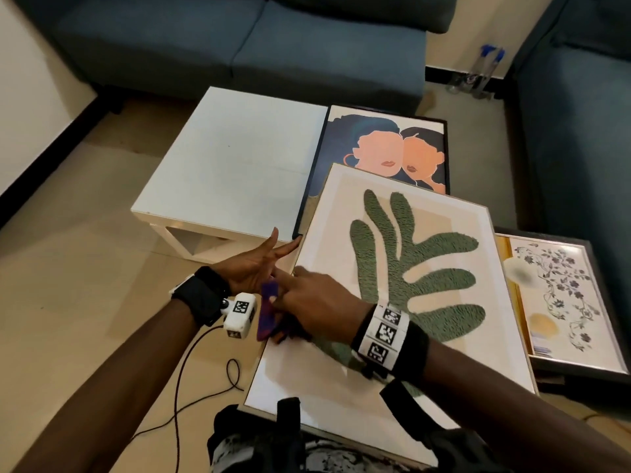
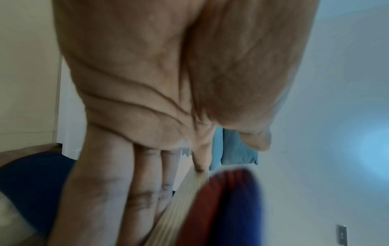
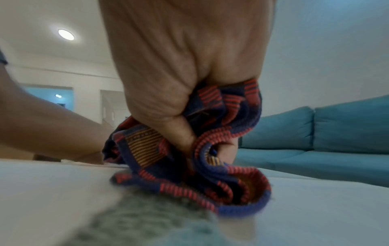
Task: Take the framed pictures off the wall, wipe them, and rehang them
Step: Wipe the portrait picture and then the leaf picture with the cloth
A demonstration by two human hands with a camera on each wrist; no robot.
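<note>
A white-framed picture of a green leaf shape (image 1: 403, 268) lies flat in front of me, partly over a black-framed portrait of two faces (image 1: 386, 148). My right hand (image 1: 307, 302) grips a blue and red patterned cloth (image 3: 189, 149) and presses it on the leaf picture's left edge. The cloth (image 1: 268, 312) pokes out between my hands. My left hand (image 1: 259, 264) is held edge-on beside that frame's left side, fingers straight (image 2: 126, 183), palm facing the cloth (image 2: 221, 208). A third picture with a floral vine (image 1: 560, 298) lies at the right.
A white low table (image 1: 235, 158) stands left of the pictures. A blue sofa (image 1: 239, 46) runs along the back and another (image 1: 580, 131) along the right. A black cable (image 1: 181, 387) trails on the tiled floor. Bottles (image 1: 485, 70) stand in the far corner.
</note>
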